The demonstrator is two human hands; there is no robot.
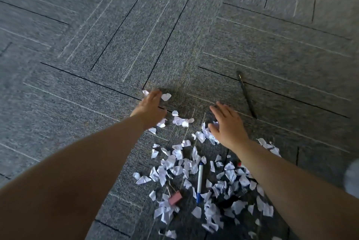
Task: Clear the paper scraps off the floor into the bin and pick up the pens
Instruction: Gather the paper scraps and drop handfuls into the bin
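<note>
Both my arms reach out over the grey carpet (97, 36), palms down and fingers spread flat, with nothing held in either one. My left hand (150, 106) is at the far edge of the mess, its fingertips between two stray white bits, with a few more scraps just under the heel of the palm. My right hand (226, 124) hovers or rests over the upper right part of the pile, thumb out to the side, covering some torn pieces; I cannot tell whether it presses on them. The paper scraps (186, 170) lie scattered on the floor between and below my forearms, thickest toward the near side. A white marker with a blue cap (200, 180) lies lengthwise in the middle of them, cap end nearer me. A pink binder clip (174, 198) sits to its left among the scraps. A dark pen (246, 94) lies alone on bare carpet beyond my right hand, well apart from the heap, slanting away from me. Something red and something black show half buried under paper by my right forearm, too covered to make out
</note>
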